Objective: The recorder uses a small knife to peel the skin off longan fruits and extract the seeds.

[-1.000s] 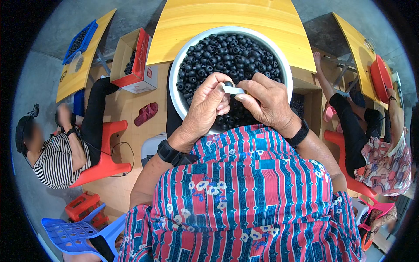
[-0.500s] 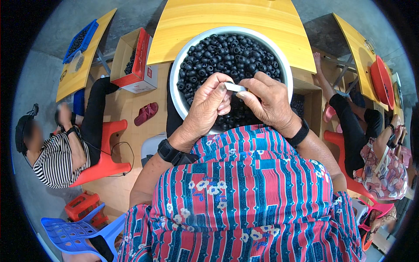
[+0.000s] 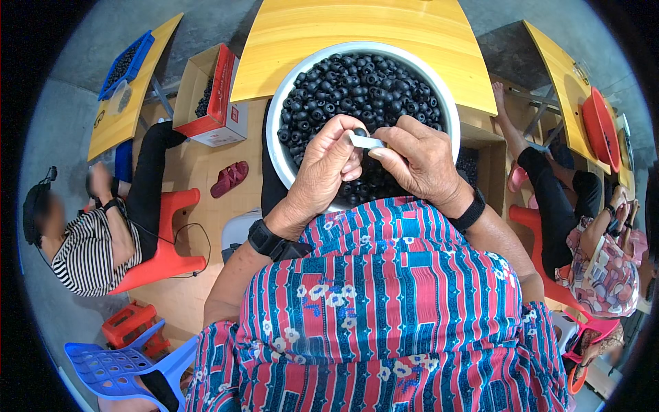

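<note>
Holding both hands close over your lap, you pinch a small black ring [image 3: 360, 132] in your left hand [image 3: 328, 165], its fingers closed on it, while your right hand [image 3: 420, 161] grips a pale flat strip [image 3: 365, 141] against it, likely for steadiness. Just beyond sits the white basin [image 3: 276, 134] heaped with black rings [image 3: 357, 89], within easy reach, then the yellow bench [image 3: 357, 31].

left hand [image 3: 328, 165]: black bead now atop its fingertips | white strip [image 3: 364, 141]: tilted slightly, same spot over bowl [image 3: 288, 103]
</note>
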`<action>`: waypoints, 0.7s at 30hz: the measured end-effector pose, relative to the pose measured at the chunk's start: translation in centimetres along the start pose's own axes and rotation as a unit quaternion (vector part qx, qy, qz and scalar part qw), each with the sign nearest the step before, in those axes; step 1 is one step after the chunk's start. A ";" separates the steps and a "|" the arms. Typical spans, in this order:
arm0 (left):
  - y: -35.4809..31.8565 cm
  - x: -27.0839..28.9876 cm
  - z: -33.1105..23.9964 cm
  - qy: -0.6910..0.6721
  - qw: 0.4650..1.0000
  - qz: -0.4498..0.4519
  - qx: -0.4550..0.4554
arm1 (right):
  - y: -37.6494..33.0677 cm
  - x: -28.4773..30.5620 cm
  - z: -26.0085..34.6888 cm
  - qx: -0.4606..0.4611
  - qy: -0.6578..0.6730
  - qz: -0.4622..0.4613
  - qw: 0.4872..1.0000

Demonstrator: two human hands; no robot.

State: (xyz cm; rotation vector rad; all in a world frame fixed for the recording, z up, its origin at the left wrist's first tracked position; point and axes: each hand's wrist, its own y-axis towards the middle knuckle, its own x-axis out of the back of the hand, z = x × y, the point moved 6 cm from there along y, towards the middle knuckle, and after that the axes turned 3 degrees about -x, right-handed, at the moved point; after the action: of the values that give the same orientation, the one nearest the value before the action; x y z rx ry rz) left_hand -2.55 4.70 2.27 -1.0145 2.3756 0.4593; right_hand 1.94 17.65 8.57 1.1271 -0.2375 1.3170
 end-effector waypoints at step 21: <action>-0.2 0.4 0.9 -0.081 0.995 -0.033 0.038 | 0.2 0.0 0.5 0.020 0.049 0.011 0.999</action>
State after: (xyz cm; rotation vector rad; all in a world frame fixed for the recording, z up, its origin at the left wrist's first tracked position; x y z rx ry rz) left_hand -2.36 4.75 1.29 -0.9793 2.1921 0.4088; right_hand 2.00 17.18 8.90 1.0935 -0.1515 1.3982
